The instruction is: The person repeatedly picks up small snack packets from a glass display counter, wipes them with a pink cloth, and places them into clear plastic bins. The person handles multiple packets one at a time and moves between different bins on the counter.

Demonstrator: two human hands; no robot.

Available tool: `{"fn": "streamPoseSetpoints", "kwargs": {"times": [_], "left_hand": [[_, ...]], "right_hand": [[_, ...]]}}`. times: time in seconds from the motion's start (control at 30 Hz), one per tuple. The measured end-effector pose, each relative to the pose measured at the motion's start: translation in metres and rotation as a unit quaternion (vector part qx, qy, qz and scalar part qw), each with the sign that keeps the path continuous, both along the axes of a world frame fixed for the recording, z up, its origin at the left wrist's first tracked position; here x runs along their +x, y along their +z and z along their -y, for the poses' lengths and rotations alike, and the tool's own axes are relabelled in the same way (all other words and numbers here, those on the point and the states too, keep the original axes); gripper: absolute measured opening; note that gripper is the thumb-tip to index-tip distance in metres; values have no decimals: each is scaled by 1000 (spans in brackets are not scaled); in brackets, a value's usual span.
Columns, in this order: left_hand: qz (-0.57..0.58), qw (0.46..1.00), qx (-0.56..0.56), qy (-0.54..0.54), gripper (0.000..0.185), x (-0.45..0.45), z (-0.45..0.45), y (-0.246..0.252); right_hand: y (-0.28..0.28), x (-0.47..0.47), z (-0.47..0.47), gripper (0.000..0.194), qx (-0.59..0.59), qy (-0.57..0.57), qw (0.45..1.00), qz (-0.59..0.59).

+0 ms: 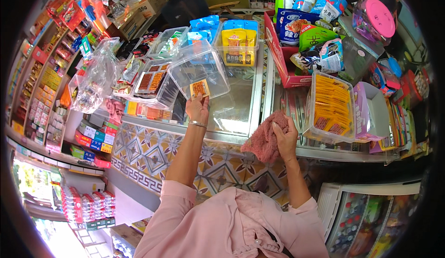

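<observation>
My left hand [198, 110] pinches a small snack packet [200, 88] by its lower edge, at the near part of a clear plastic bin [222, 87]. That bin is tilted on the glass counter and, apart from the packet, shows no contents. A crumpled pink cloth [266, 138] hangs from my right hand [285, 136], over the counter's near edge. Right of the cloth, a clear bin [306, 134] holds many orange-yellow packets [332, 101]. Left of my left hand, another clear bin [161, 100] holds brown and orange snack packs [152, 81].
Bins with yellow packets [238, 44] and blue packets [203, 25] stand farther back. A red carton [288, 81] of snack bags and a purple box [361, 133] are at right. The counter's metal edge [222, 138] runs before me; a glass-door cooler [368, 188] stands lower right.
</observation>
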State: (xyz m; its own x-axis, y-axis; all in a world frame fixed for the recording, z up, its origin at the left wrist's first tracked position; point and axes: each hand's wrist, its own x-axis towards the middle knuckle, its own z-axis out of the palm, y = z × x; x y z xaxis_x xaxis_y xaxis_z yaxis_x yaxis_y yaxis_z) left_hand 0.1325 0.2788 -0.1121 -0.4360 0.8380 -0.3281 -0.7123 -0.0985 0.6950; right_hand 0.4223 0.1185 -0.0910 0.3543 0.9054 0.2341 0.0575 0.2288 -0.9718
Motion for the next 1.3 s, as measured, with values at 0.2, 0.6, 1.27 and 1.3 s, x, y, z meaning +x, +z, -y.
{"fn": "streamPoseSetpoints", "kwargs": {"times": [0.2,0.6,1.27,1.3], "left_hand": [[-92,995,-43,22,19,1,-10,-8],[-163,982,86,33,17,-44,-28,-71],[-206,977,-53,-15,21,-68,-16,-71],[-239,970,-31,-42,25,-87,-15,-80]], "right_hand": [[3,0,3,36,-30,9,999,13],[-21,5,-6,29,-9,37,999,-17],[-4,-5,0,30,-42,40,998,-20],[-4,-8,-2,28,-25,45,998,-34]]}}
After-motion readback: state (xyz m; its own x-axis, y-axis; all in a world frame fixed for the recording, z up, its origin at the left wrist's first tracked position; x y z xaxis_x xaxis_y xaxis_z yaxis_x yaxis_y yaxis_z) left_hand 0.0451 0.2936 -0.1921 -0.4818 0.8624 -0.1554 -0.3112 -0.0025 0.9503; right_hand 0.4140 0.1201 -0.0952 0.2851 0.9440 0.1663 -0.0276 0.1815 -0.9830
